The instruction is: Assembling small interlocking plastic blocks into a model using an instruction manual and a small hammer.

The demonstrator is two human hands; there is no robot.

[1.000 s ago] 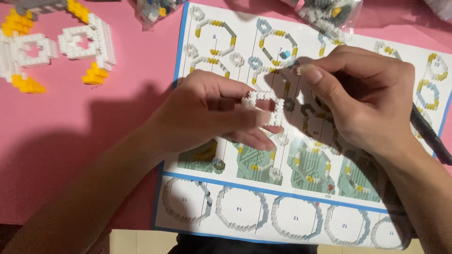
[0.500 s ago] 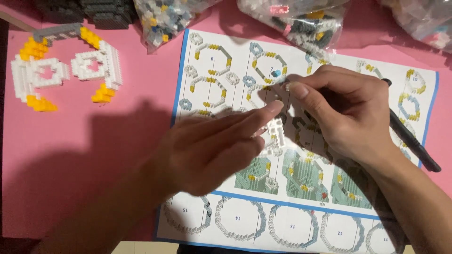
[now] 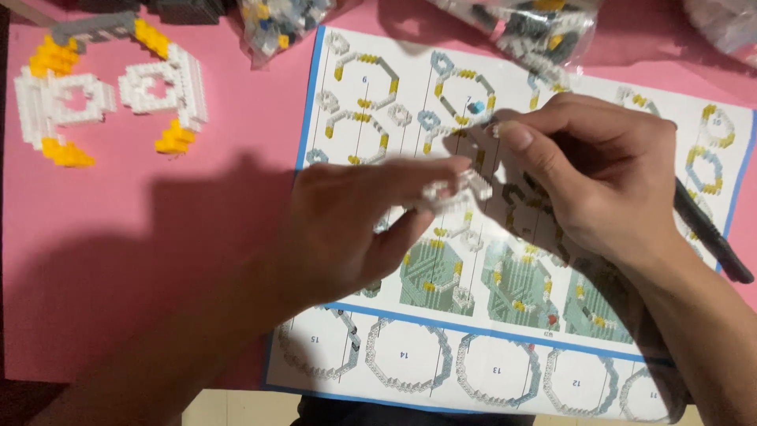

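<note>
White-and-yellow brick builds (image 3: 110, 95) lie at far left on the pink surface (image 3: 158, 260), then the left hand (image 3: 355, 229) pinches a small white brick piece (image 3: 449, 193) over the instruction sheet (image 3: 505, 371), the right hand (image 3: 599, 181) closing its grip just beside, pen (image 3: 710, 237) beneath.

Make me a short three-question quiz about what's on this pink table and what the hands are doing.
1. True or false: both hands meet over the instruction sheet.
2. What does the left hand pinch? A) white brick piece B) black pen C) plastic bag
3. Which brick colour joins the white on the built pieces at top left?

Key:
1. True; the right hand meets the left there.
2. A, the small white brick piece.
3. Yellow, with a grey strip above.
</note>
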